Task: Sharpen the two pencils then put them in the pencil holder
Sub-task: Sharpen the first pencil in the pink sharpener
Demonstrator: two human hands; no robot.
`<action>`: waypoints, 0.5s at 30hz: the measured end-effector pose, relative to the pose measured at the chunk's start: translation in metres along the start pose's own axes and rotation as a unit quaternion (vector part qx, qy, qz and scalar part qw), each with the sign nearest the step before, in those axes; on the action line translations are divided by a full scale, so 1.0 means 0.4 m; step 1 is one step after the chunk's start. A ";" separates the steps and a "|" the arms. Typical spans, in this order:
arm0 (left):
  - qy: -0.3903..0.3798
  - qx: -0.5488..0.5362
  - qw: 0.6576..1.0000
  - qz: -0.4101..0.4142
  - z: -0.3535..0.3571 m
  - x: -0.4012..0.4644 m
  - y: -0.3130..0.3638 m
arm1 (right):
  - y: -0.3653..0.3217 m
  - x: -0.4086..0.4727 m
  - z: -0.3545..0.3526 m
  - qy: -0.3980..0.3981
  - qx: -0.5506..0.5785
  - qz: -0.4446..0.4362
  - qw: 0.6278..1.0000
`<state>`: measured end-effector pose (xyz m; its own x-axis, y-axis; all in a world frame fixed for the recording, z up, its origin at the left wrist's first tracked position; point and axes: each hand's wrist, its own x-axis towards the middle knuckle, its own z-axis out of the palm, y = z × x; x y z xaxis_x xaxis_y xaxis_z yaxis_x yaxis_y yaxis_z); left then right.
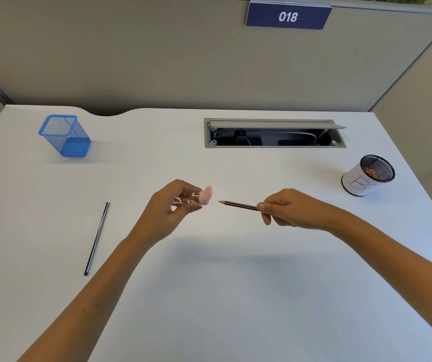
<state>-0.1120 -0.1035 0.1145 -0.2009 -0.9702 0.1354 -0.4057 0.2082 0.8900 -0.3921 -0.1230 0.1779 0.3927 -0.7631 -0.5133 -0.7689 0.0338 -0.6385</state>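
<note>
My left hand [174,205] grips a pink, see-through sharpener [199,197] above the middle of the white desk [209,283], its pale cap end facing right. My right hand [285,209] pinches a dark pencil [238,205] whose pointed tip aims left, a short gap from the sharpener. A second dark pencil [96,239] lies on the desk to the left of my left forearm. A blue square mesh pencil holder [64,134] stands at the far left with nothing visible inside.
A round mesh cup [369,176] wrapped in white paper, with shavings inside, stands at the far right. An open cable hatch [275,133] is sunk into the desk's back. A grey partition with a blue "018" sign [288,16] closes the far side.
</note>
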 end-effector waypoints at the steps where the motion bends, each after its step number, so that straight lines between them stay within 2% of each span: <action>1: 0.000 -0.020 0.999 -0.033 -0.007 -0.002 -0.007 | 0.004 -0.004 -0.005 -0.004 0.004 0.001 1.000; 4: -0.014 -0.068 0.994 -0.089 -0.016 -0.009 -0.025 | 0.013 -0.010 -0.012 0.003 0.009 -0.007 1.000; 9: -0.048 -0.117 0.986 -0.107 0.007 -0.019 -0.024 | 0.018 -0.012 0.003 0.068 -0.068 -0.050 0.994; 15: -0.072 -0.147 0.977 -0.133 0.024 -0.017 -0.012 | 0.027 -0.010 0.027 0.213 -0.265 -0.181 0.923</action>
<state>-0.1173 -0.0967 0.1051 -0.2552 -0.9532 -0.1620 -0.1908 -0.1146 0.9749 -0.3967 -0.1126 0.1669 0.5257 -0.8503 0.0226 -0.8089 -0.5080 -0.2961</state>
